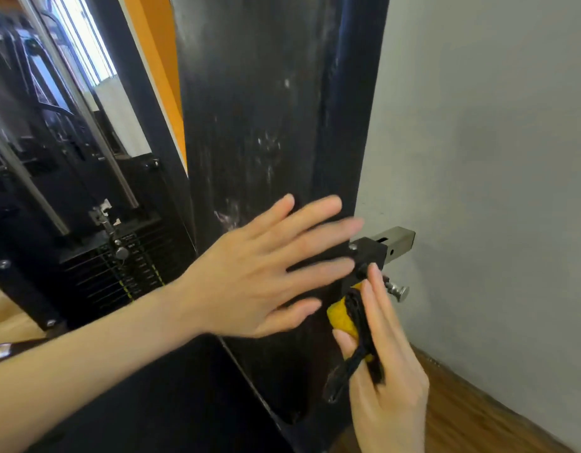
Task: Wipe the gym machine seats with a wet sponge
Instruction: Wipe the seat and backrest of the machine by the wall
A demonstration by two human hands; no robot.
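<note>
A tall black padded back rest (250, 132) of a gym machine fills the middle of the head view, streaked with pale wet smears. My left hand (263, 273) lies flat and open against its lower part, fingers spread toward the right. My right hand (384, 361) is at the pad's right edge, holding a yellow sponge (339, 317) with a dark scouring side against the pad. A black strap hangs down from the sponge through my fingers.
A black bracket with a steel square tube (397, 240) and a pull pin (398, 291) juts out right of the pad. The weight stack (126, 266) and guide rods stand at left. A grey wall (495, 158) is close on the right, above a wooden floor (462, 413).
</note>
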